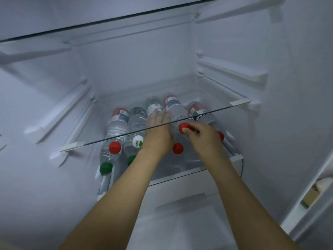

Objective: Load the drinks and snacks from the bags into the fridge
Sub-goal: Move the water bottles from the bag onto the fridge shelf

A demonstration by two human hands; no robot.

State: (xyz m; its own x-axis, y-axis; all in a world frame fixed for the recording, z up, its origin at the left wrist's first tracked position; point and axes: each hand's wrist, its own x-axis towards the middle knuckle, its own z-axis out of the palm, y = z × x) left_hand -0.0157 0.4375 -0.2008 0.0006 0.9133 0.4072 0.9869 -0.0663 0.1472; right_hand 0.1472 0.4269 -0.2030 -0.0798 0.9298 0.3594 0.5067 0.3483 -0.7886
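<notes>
Here the right hand [201,136] pinches the red cap [184,127] of a bottle [177,112] lying atop the stack under the glass shelf [239,102]; the left hand [158,127], fingers straight, steadies its side. Ease it far between its neighbours so it cannot roll.

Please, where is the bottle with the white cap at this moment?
In the head view, the white-capped bottle lies on its side left of centre, below the glass shelf, between a red-capped bottle on its left and the left hand on its right.
</notes>
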